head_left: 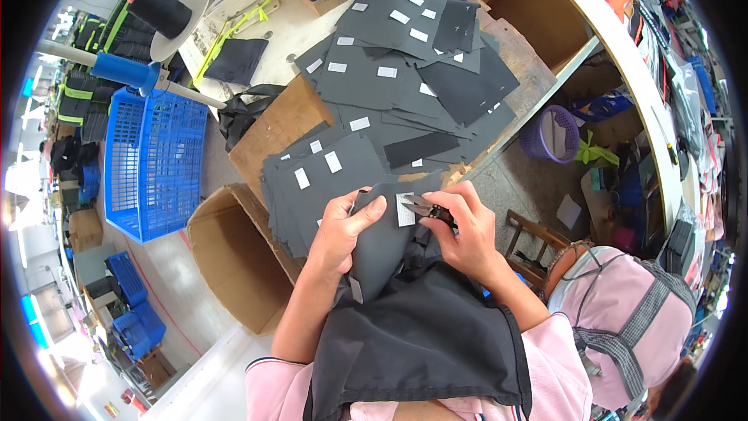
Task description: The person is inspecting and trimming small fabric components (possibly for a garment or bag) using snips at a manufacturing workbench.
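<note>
My left hand (343, 230) grips a dark grey fabric piece (382, 245) by its edge, thumb on top, holding it up over my lap. My right hand (465, 230) is closed around small thread snips (431, 210) with dark handles. Their blades touch or nearly touch a white label (406, 209) on the raised fabric; which of the two I cannot tell. Just beyond my hands lie overlapping stacks of dark grey fabric pieces (365, 82), many with small white labels. A narrow black strip (423, 150) rests on the nearer pile.
An open cardboard box (234, 257) stands left of my left arm, with a blue plastic crate (148, 164) beyond it. At right are a purple basket (548, 134) below the table and another person in a pink cap (623, 304). A black thread cone (160, 12) stands upper left.
</note>
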Tool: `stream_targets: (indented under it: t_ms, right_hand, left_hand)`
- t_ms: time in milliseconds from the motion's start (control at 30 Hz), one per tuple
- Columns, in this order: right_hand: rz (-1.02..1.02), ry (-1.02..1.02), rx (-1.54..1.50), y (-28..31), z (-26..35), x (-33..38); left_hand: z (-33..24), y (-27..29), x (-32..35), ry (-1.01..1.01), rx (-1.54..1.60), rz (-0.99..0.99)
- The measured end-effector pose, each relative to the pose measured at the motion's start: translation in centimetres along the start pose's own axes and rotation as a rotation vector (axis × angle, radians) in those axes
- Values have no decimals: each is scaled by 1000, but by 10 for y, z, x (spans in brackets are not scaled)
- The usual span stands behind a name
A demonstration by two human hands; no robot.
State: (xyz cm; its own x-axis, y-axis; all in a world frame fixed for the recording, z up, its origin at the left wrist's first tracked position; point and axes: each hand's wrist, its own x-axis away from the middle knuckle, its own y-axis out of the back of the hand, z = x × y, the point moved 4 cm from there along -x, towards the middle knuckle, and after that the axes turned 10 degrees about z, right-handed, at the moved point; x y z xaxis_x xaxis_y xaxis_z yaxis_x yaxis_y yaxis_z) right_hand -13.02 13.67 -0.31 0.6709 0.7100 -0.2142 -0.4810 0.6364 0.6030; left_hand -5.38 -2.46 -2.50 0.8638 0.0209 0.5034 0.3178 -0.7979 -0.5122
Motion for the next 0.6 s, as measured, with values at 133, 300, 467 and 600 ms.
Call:
stream_targets:
  t_ms: [133, 300, 467, 600]
  right_hand:
    - [-16, 42, 12, 0, -1, -2]
    - [-61, 52, -57, 6, -3, 3]
    - [41, 130, 52, 16, -3, -8]
    - [56, 285, 139, 19, -3, -13]
  left_hand:
    - [2, 0, 1, -14, -31, 27]
    - [0, 2, 3, -19, -47, 36]
    - [-1, 0, 3, -2, -68, 71]
    - [-3, -2, 2, 13, -90, 67]
